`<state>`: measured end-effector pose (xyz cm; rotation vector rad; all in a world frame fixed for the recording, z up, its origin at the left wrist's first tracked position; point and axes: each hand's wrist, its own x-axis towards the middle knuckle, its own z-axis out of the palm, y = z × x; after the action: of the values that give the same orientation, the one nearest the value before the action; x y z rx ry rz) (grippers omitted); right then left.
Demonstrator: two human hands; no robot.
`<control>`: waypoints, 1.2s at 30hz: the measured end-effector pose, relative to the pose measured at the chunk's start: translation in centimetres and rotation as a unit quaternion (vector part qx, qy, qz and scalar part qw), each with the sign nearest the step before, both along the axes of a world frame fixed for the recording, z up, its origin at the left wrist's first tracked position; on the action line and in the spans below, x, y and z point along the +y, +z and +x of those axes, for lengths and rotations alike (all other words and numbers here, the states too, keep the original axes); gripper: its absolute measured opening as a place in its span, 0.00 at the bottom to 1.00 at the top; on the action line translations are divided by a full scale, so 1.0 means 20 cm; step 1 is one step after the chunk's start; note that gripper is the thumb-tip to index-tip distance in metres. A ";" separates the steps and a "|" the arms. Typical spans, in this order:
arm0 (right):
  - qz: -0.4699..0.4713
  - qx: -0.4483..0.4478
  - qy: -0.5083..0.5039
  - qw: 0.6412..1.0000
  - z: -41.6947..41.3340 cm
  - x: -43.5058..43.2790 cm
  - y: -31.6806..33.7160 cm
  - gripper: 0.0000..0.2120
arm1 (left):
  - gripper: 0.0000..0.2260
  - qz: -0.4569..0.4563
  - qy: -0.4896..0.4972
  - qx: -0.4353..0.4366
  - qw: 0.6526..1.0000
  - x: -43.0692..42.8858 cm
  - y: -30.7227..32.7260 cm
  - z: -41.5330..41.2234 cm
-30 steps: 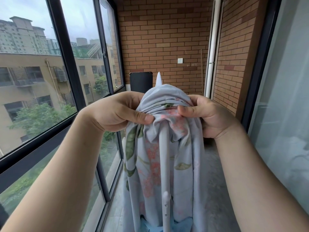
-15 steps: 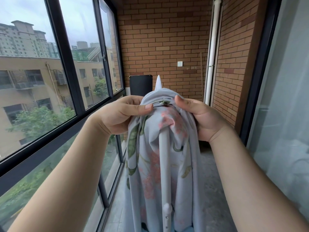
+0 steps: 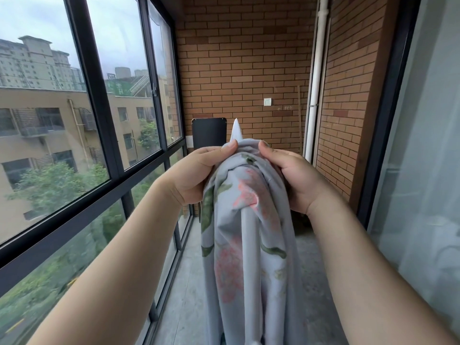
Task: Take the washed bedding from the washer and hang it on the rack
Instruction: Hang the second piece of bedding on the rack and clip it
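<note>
Bedding (image 3: 246, 235) draped over the rack bar (image 3: 249, 245), gripped by left hand (image 3: 196, 175) and right hand (image 3: 296, 180).

bedding (image 3: 231, 270): pale grey-blue sheet, pink flowers + green leaves, looks pretty crumpled. draped over rack (image 3: 250, 257), hanging down both sides, bunched up at top. left hand (image 3: 196, 175) and right hand (image 3: 293, 180) grip that bunch from either side. rack = white bar running away from camera, pointed tip poking out past fabric.
</note>
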<state>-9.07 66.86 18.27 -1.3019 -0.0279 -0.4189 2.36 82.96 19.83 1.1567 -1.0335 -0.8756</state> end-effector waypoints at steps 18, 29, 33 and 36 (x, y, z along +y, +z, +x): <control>0.081 0.119 -0.098 0.985 0.41 -0.14 -0.01 0.19 | 0.25 0.022 0.214 0.133 0.967 -0.33 -0.07 0.30; 0.015 0.058 -0.162 0.985 0.53 -0.19 0.04 0.08 | 0.14 -0.019 0.238 0.158 0.958 -0.43 -0.06 0.34; 0.012 0.043 -0.173 0.984 0.52 -0.20 0.05 0.09 | 0.18 -0.018 0.255 0.170 0.952 -0.45 -0.06 0.35; 0.048 0.047 -0.180 0.981 0.52 -0.20 0.05 0.11 | 0.18 -0.015 0.260 0.175 0.949 -0.45 -0.08 0.35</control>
<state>1.29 62.91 19.24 -1.2317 0.3087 -0.6590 9.43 73.91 18.17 1.1232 -0.4157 -0.6055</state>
